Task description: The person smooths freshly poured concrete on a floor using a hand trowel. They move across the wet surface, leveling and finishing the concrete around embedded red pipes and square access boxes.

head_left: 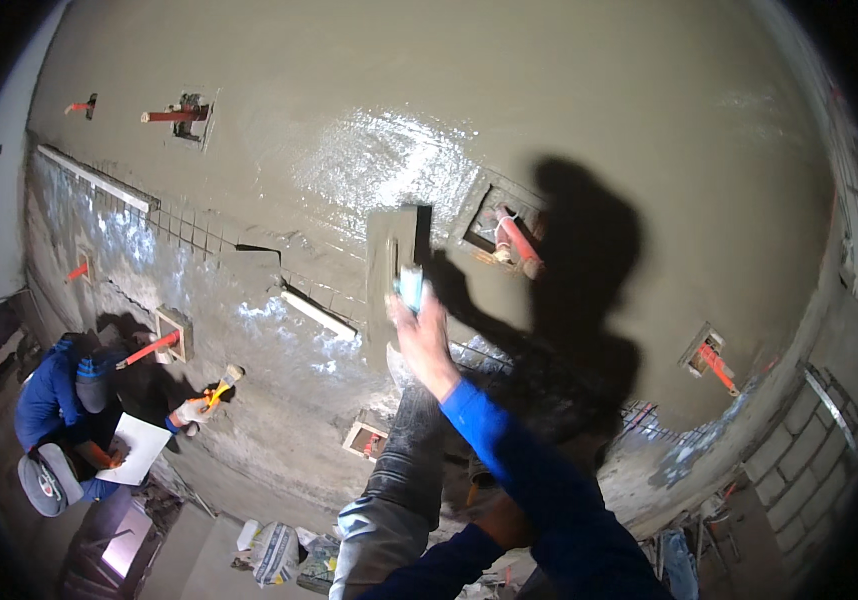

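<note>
My right hand (427,340), at the end of a bright blue sleeve, is closed around the pale handle of a plastering float (385,235). The float lies against wet grey plaster on the wall (349,70), just left of a recessed box (489,215) with red conduit sticking out. Lower down, a dark blue sleeve leads to my left hand (502,524), which passes behind my right forearm; its fingers are hidden. A dark, wrinkled, tube-like shape (406,455) rises beside my right arm, and I cannot tell what it is.
At left a co-worker (59,400) crouches with a brush (226,383) and a white board (137,450). Red conduits (714,365) jut from several wall boxes. A pale strip (319,313) crosses exposed mesh. Sacks (276,553) lie at the bottom; blockwork (799,465) stands right.
</note>
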Available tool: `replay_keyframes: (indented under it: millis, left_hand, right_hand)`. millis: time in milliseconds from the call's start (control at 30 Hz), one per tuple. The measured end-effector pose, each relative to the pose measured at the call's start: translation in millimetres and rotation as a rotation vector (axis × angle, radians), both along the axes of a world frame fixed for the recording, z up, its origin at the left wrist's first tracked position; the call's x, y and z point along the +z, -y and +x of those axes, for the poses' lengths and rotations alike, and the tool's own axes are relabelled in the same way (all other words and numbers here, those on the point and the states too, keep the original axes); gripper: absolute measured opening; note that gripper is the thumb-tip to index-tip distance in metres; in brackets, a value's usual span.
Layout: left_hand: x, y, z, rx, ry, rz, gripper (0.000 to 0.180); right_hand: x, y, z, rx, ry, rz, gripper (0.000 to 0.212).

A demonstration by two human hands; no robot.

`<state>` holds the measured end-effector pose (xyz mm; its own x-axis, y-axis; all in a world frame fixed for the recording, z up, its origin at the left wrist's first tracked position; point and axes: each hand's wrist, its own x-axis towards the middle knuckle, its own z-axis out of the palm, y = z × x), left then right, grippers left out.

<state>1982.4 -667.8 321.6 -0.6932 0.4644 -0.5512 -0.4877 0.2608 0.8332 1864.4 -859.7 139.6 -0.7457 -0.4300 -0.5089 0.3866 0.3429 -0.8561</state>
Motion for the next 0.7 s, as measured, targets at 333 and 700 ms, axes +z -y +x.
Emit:
replay_keyframes:
  millis: [333,700]
  left_hand:
    - [-1,49,-11,0.171,0.048,0.138,0.047]
    - [-3,62,-20,0.233,0.092,0.212,0.050]
  right_hand:
    - [-107,60,-111,-0.382,-0.018,0.314,0.007]
    - [-110,59,-120,-0.376,-0.187,0.501,0.013]
